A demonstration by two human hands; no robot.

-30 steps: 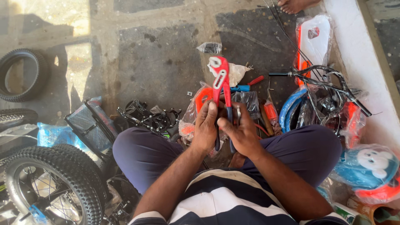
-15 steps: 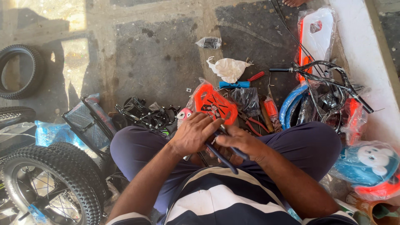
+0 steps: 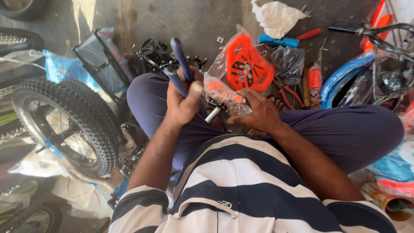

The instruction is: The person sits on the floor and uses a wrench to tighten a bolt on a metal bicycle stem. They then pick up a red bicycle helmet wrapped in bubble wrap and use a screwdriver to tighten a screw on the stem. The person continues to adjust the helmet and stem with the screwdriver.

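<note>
Two hands: both work over the lap of a seated person in dark blue trousers (image 3: 345,129) and a navy-and-white striped shirt (image 3: 241,190).
Left hand (image 3: 183,101): fingers clenched in a fist around the two dark blue rubber-coated handles of a plier-like cutting tool (image 3: 181,64); the thumb lies pressed along the upper handle, and the handles stick up and away from the body, close together.
Right hand (image 3: 256,113): fingers curled and spread over a small part wrapped in crinkled clear plastic (image 3: 224,96), gripping it from above; orange shows through the film.
Metal end: a short shiny steel cylinder (image 3: 213,114) pokes out of the wrap between the two hands, smooth and round.
Where the wrapped part is: above the left thigh, touching both hands, just in front of the striped shirt.
Tool jaws: hidden behind the fist and wrap; I cannot tell how they stand.
Beyond the hands: a flat orange plastic plate with black cut-outs, bagged in clear film (image 3: 248,64), lies on the grey concrete floor (image 3: 189,19).
Left side: a knobbly black rubber tyre on a spoked wheel (image 3: 69,121), matt and deeply treaded.
Far edge: crumpled white paper (image 3: 276,16) beside a blue-handled tool (image 3: 278,41).
</note>
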